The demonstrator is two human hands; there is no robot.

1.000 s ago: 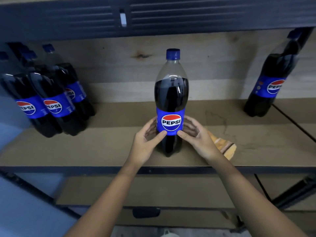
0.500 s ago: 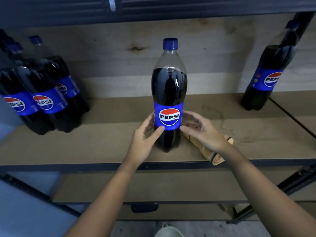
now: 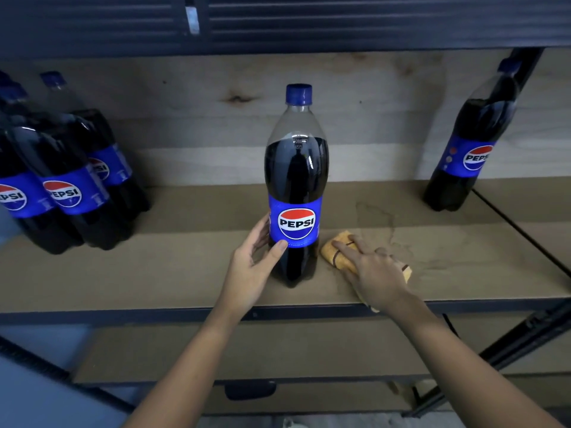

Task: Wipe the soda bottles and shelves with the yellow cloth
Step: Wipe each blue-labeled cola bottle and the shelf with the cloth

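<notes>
Left hand [image 3: 251, 267] grips the upright bottle [image 3: 296, 186]; right hand [image 3: 372, 273] lies flat, hiding much of the yellow cloth [image 3: 335, 250].

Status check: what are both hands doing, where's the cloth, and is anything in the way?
Left hand grips middle bottle. Right hand flat on yellow cloth, on shelf. Nothing blocking.

upright pepsi bottle [image 3: 296, 186] beside folded yellow cloth [image 3: 336, 250].
</notes>
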